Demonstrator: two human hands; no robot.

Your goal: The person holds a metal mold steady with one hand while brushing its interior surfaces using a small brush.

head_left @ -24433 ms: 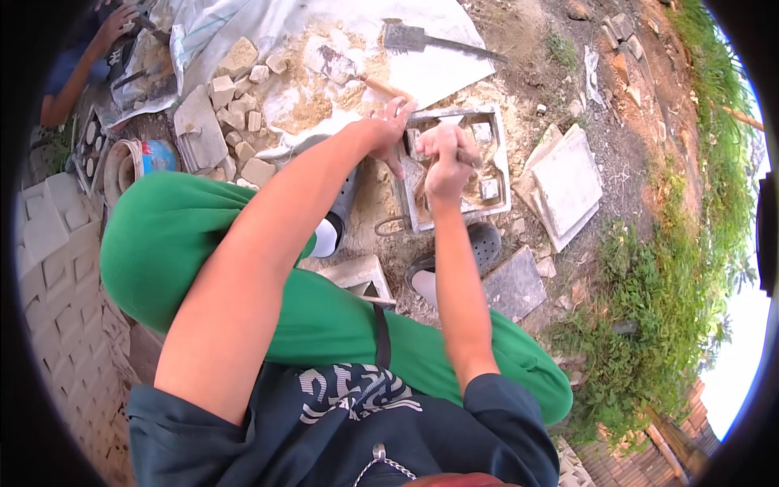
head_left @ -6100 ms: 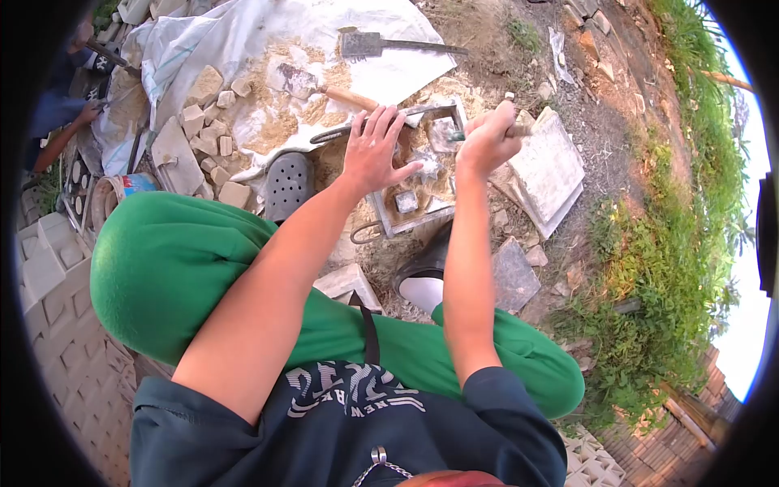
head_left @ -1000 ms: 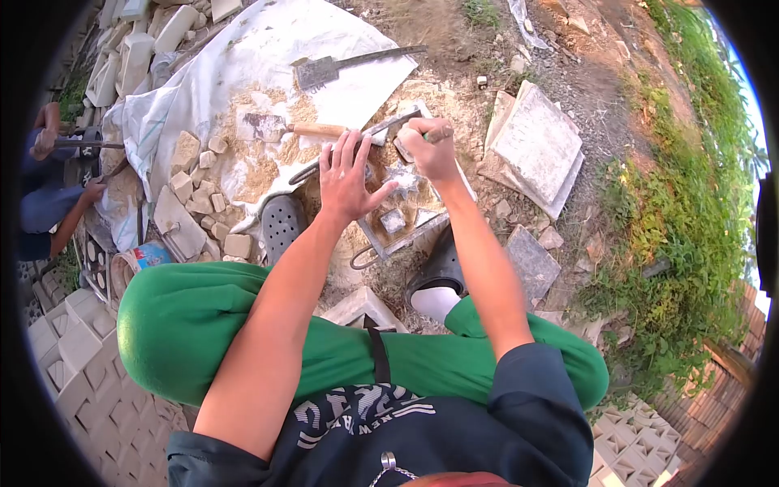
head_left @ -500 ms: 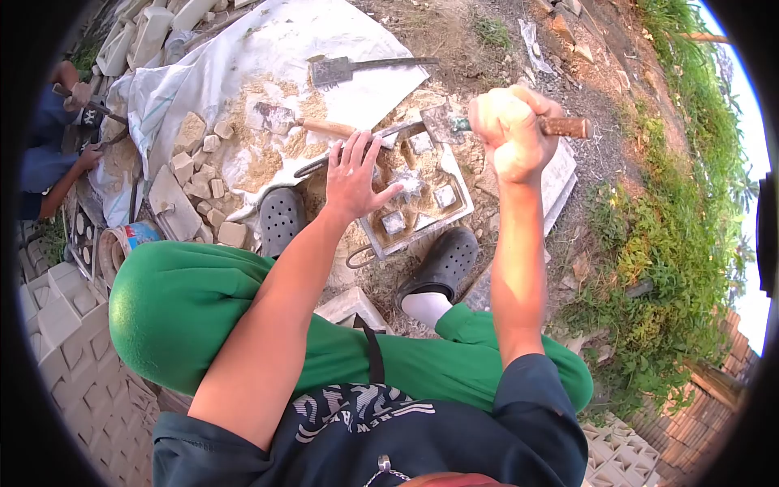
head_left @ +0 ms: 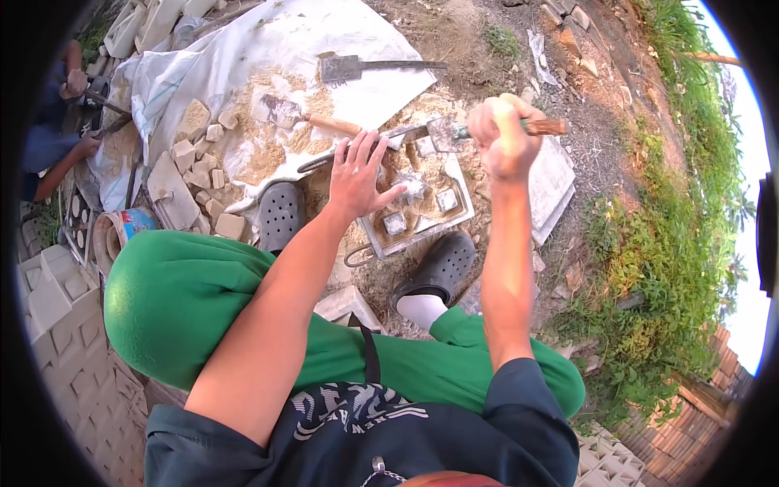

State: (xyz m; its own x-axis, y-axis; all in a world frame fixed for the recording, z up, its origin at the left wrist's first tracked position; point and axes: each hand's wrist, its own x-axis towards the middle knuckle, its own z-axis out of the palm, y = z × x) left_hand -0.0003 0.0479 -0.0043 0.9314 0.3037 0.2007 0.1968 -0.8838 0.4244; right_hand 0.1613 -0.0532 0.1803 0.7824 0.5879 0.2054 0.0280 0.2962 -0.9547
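My right hand (head_left: 505,140) is wrapped round the wooden handle of a flat-bladed trowel (head_left: 444,134). Its blade is over the far right corner of a square metal mould (head_left: 449,221); whether they touch I cannot tell. Inside the mould are a star-shaped centre (head_left: 410,186), several small square blocks and sandy mix. With fingers spread, my left hand (head_left: 357,177) lies at the mould's left side, partly covering it. Just beyond those fingers is a second trowel (head_left: 280,111) with a pale wooden handle, its blade on the sandy sheet.
A flat metal tool (head_left: 341,69) lies on the white sheet (head_left: 268,40). Broken block pieces (head_left: 195,122) are heaped at left, near a bucket (head_left: 109,239). My clogs (head_left: 438,264) flank the mould. Another person's hand (head_left: 75,83) holds a tool at far left. Plants (head_left: 649,268) grow at right.
My right hand has shifted a little left and down with the trowel, whose handle now points less far right. My left hand has stayed almost where it was.
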